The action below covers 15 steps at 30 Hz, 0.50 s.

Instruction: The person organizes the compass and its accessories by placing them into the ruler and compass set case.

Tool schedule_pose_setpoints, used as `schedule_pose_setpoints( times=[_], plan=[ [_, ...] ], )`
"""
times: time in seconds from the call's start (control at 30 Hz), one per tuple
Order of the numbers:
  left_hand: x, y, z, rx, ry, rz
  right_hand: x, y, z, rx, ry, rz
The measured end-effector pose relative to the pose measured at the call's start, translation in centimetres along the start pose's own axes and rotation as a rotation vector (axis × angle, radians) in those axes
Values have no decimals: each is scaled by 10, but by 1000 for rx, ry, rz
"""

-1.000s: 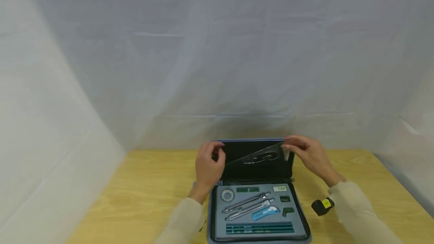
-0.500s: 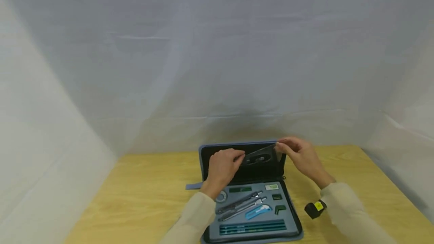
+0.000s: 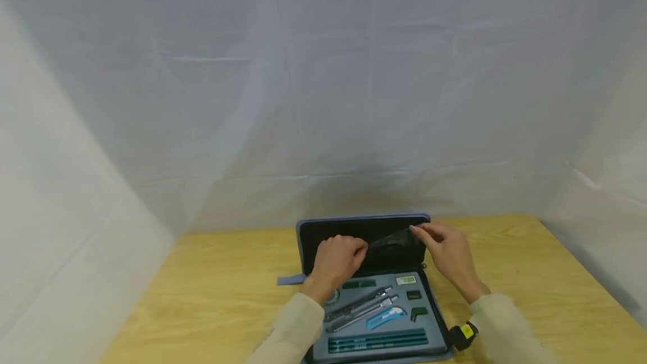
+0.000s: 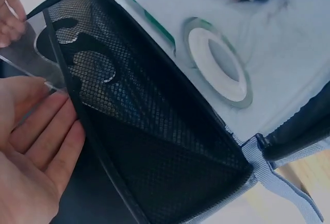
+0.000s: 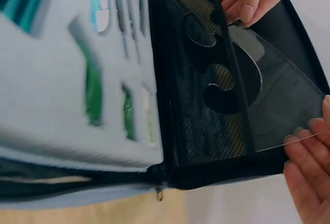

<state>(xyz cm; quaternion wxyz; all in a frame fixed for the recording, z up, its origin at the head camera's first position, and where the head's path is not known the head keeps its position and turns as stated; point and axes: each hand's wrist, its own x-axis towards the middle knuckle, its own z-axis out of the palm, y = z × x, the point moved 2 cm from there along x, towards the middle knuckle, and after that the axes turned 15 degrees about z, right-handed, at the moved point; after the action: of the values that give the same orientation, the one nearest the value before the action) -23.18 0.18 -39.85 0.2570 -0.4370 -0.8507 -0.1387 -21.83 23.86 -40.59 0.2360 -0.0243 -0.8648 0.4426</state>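
A clear plastic set square (image 5: 283,95) with curved cut-outs slants in the lid of a zip case. Its lower part sits behind the black mesh pocket (image 4: 160,147), and its pointed corner stands out above the pocket's edge. My left hand (image 3: 337,260) pinches the set square's long edge close to the pocket opening; its fingers (image 5: 246,5) show at the top of the right wrist view. My right hand (image 3: 450,254) holds the outer corner, fingers (image 5: 309,167) behind the sheet.
The open case's grey tray (image 3: 433,299) holds several pencils (image 3: 376,341), a blue utility knife (image 3: 386,317), metal drawing instruments (image 3: 360,303) and an eraser (image 3: 406,280). A tape roll (image 4: 198,54) lies there too. A black block with a yellow label (image 3: 462,336) sits by my right cuff.
My left hand has moved right, from the lid's left end to its middle, and onto the set square. Both hands and the set square have since come lower against the lid.
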Motion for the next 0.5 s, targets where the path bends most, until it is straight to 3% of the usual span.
schedule_pose_setpoints(
  times=[0.2, 0.5],
  plan=[
    [-2, 5, 3, 33, -18, 4, -6, 7, 1, -80, 4, 59],
    [0, 11, 2, 157, -9, 1, -8, 4, 3, -49, -14, 126]
  ],
)
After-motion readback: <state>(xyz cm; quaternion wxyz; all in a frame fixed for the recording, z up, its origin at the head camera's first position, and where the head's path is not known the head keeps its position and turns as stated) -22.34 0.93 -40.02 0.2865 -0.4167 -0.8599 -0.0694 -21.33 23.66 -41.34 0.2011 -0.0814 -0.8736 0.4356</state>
